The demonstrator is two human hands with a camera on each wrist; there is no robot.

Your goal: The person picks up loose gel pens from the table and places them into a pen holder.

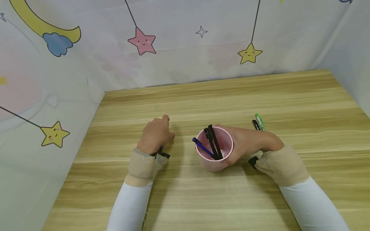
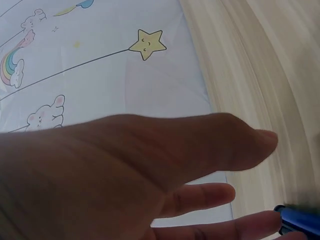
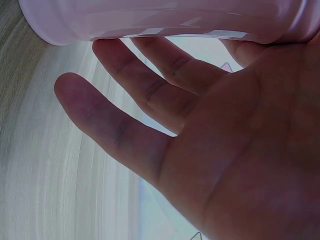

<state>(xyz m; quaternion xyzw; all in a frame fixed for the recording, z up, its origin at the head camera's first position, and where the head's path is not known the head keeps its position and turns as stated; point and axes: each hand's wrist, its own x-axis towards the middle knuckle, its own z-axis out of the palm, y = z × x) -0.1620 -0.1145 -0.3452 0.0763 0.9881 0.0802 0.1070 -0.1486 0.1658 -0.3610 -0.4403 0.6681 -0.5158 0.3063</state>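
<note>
In the head view a pink pen cup (image 1: 212,165) stands at the middle of the table, holding a blue pen (image 1: 203,147) and two black pens (image 1: 214,139). My right hand (image 1: 245,141) grips its right side, thumb toward the near side. In the right wrist view some fingertips (image 3: 107,47) touch the glossy pink wall while one finger stays off it. Left of the cup, my left hand (image 1: 156,133) is low over the table. Its thumb (image 2: 240,142) is straight; beside its fingertips a blue pen-like object (image 2: 300,220) shows, mostly cut off by the frame.
A green pen (image 1: 259,121) and a black pen (image 1: 256,125) lie beyond the right wrist, partly hidden by the arm. The wood-grain table (image 1: 185,99) meets a printed cloth backdrop (image 1: 179,61) at the back. Another cloth wall (image 1: 37,173) borders the left side.
</note>
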